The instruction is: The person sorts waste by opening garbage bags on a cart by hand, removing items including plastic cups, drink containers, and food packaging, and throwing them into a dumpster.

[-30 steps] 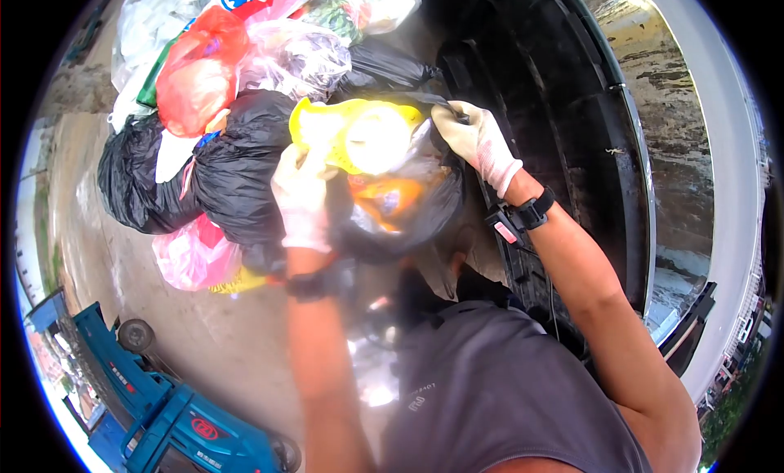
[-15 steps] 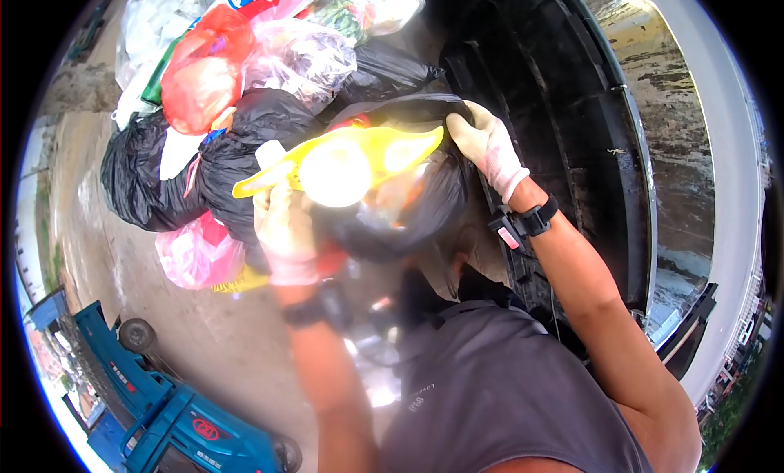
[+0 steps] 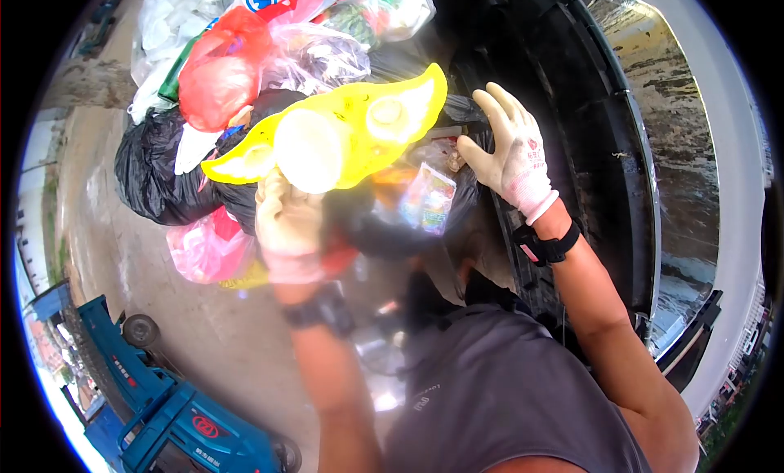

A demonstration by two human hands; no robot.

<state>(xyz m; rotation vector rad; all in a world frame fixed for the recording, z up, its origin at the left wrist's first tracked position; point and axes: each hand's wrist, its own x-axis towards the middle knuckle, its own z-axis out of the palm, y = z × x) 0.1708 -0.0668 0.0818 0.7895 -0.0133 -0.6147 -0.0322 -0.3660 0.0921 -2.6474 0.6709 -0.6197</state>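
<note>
My left hand (image 3: pixel 287 216), in a pale glove, is closed on the lower edge of a bright yellow flat object (image 3: pixel 347 118) with round white parts. The yellow piece is raised over the bags, its right tip pointing up. My right hand (image 3: pixel 510 146), also gloved, has its fingers spread and holds nothing. Between my hands lies an open black bag (image 3: pixel 464 197); a colourful packet (image 3: pixel 428 199) and other waste show inside it. Part of the bag is hidden by the yellow object and by blur.
Filled bags are heaped at the upper left, among them a red bag (image 3: pixel 216 77), a black bag (image 3: pixel 159 171) and a pink bag (image 3: pixel 208 248). A large black container (image 3: pixel 572 130) stands at the right. A blue vehicle (image 3: pixel 192 424) is at the lower left.
The yellow object has come up out of the black bag and turned, now held in my left hand. My right hand has let go of the bag's rim and opened, moving right.
</note>
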